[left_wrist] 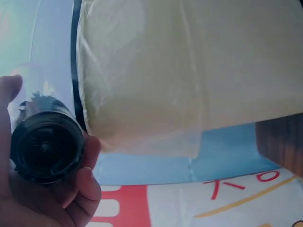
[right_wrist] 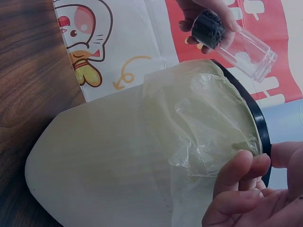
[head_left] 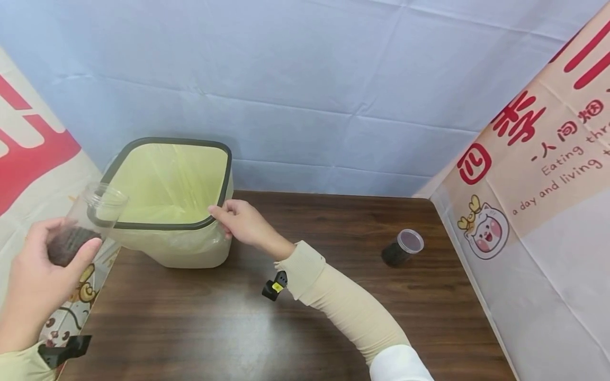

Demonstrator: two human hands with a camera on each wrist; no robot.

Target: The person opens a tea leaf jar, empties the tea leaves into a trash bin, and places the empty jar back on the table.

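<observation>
My left hand [head_left: 45,264] grips a clear plastic jar [head_left: 107,203] without a lid, its mouth leaning toward the bin. Dark, crumbly contents [right_wrist: 208,29] sit in the bottom of that jar. A pale trash bin [head_left: 190,256] with a dark rim [head_left: 162,226] stands at the left of the table. A thin clear bag [right_wrist: 203,109] lines it and folds down over the outside. At the bin's near right corner, my right hand [head_left: 243,222] pinches the rim between thumb and fingers. The jar overlaps the rim's left side in the head view.
A second clear jar [head_left: 402,247] with dark contents stands on the right of the brown wooden table [head_left: 305,317]. Behind the table hangs a light blue cloth [head_left: 305,95]. Printed panels [head_left: 534,174] flank both sides.
</observation>
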